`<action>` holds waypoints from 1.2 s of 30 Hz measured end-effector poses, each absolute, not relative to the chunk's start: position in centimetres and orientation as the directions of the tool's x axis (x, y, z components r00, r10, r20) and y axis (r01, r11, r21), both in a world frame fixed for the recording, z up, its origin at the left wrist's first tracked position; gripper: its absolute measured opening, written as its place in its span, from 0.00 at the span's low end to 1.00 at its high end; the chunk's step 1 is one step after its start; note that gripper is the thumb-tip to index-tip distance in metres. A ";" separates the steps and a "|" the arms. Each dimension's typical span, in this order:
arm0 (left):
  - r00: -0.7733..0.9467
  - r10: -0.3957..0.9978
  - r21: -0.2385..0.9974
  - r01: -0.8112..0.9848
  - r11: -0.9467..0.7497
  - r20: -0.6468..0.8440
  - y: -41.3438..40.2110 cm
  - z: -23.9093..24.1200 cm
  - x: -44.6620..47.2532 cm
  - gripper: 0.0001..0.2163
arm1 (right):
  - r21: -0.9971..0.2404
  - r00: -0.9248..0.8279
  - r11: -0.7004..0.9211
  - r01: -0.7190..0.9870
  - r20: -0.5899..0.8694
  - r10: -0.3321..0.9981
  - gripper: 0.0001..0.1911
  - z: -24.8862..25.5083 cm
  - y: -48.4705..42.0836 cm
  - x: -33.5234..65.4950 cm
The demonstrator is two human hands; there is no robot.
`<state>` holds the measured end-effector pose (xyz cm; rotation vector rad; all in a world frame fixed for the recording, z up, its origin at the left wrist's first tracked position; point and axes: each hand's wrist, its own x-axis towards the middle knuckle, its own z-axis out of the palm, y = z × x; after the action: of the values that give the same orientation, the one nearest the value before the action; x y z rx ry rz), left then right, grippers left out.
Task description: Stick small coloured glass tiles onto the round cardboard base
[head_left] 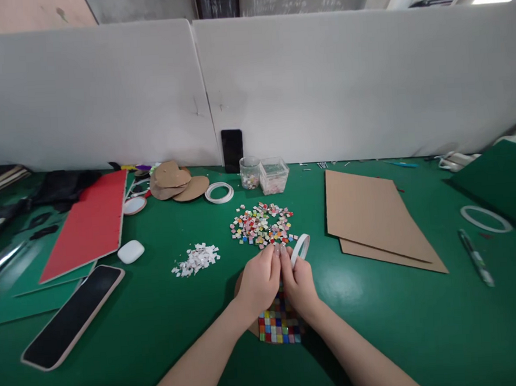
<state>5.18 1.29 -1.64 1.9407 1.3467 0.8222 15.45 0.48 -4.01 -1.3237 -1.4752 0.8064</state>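
- The left hand [258, 280] and right hand [299, 281] are observed side by side above the green tabletop [169, 320], with their fingertips brought together.
- The fingers of the left hand are closed in a pinch; whether a small piece is gripped between the tips cannot be told.
- A narrow white ring [307, 243] is held on edge at the fingers of the right hand; the exact manner of the grip is partly hidden.
- The mosaic [277, 327], set in rows of multicoloured squares, is located directly below the hands and is partly covered by them. Brown backing [252, 328] is seen at its left edge.
- Loose coloured tiles [255, 225] are spread in a heap just beyond the fingertips.
- White paper-like squares [197, 259] are piled to the left of the left hand, apart from the coloured heap.
- A clear cup [250, 173] and a clear square tub [274, 175] are placed touching or nearly so behind the heap, both with small pieces inside.
- A dark phone [232, 151] is stood upright against the white partition [356, 82].
- To the right, two cardboard sheets [373, 215] are stacked out of line, and a pen [476, 258] is laid farther over.
- To the left, a red board [91, 223] and brown discs [169, 178] are noted.
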 end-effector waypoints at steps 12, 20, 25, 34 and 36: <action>0.213 0.969 0.845 0.488 -0.219 0.128 1.2 -1.7 5.3 0.13 | -0.829 0.004 0.248 0.501 0.289 0.957 0.17 -3.5 0.4 15.8; 0.197 0.979 0.956 0.272 -0.114 0.061 1.1 -1.0 5.6 0.14 | -0.918 0.095 0.191 0.347 0.237 0.967 0.17 -3.9 0.3 15.5; 0.185 0.983 0.986 0.167 -0.026 -0.005 1.1 -1.0 5.8 0.14 | -0.933 0.108 0.188 0.307 0.231 0.967 0.17 -4.2 0.4 15.5; 0.195 0.981 0.987 0.161 -0.024 -0.008 1.3 -0.9 5.7 0.13 | -0.948 0.119 0.180 0.262 0.216 0.969 0.19 -4.1 0.5 15.6; 0.204 0.979 0.981 0.188 -0.041 0.002 1.2 -0.9 5.8 0.13 | -0.952 0.114 0.177 0.248 0.210 0.971 0.18 -4.0 0.4 15.5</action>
<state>5.76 1.25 -0.92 1.4547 1.1812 0.9745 15.51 0.37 -4.02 -1.2914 -1.3598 0.8388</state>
